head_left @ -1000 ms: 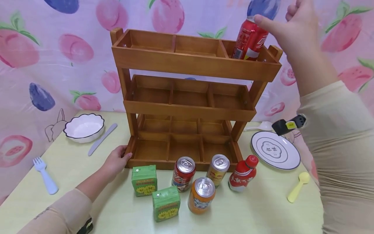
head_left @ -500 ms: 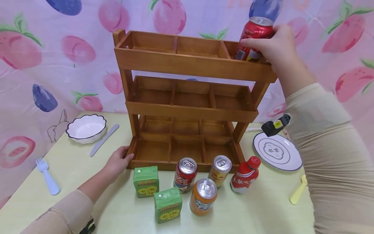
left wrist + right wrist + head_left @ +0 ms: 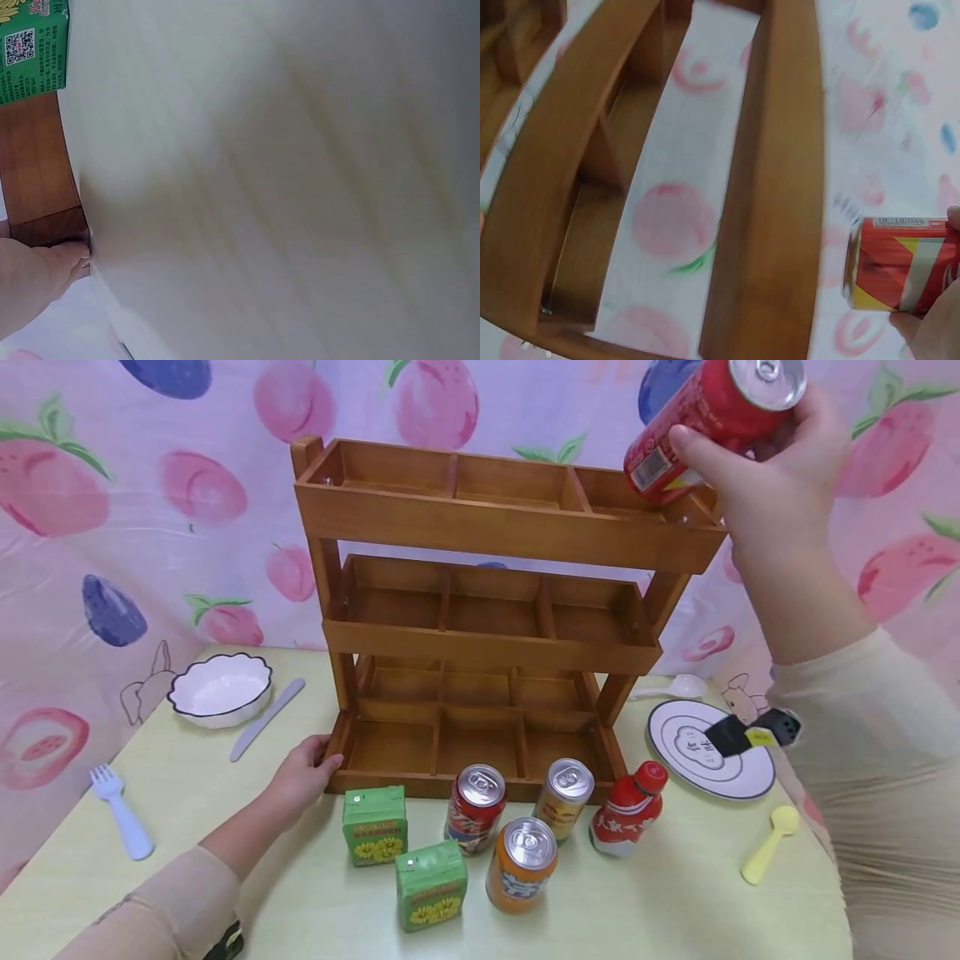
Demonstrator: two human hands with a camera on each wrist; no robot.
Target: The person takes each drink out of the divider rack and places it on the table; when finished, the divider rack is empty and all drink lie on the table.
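My right hand [image 3: 787, 485] grips a red soda can [image 3: 705, 422] above the right end of the top tier of a wooden rack [image 3: 480, 522]. The can is tilted, its silver top leaning up to the right. In the right wrist view the can [image 3: 904, 262] shows apart from the rack's top tier [image 3: 784, 187], with the fingers [image 3: 937, 326] around one end. My left hand [image 3: 303, 781] holds the rack's lower left corner. Thumb and fingertips [image 3: 67, 255] pinch that corner in the left wrist view.
Before the rack stand two green drink boxes [image 3: 375, 827], a dark red can [image 3: 476, 810], a gold can [image 3: 564, 797], an orange can [image 3: 521, 864] and a red bottle [image 3: 628, 810]. A bowl [image 3: 221, 689], knife [image 3: 266, 720] and fork [image 3: 122, 814] lie left; a plate [image 3: 675, 727] and yellow spoon [image 3: 771, 846] right.
The red soda can stood in the top right compartment. My right hand has closed around it and lifted it up and to the right, tilting it. The left hand stays put.
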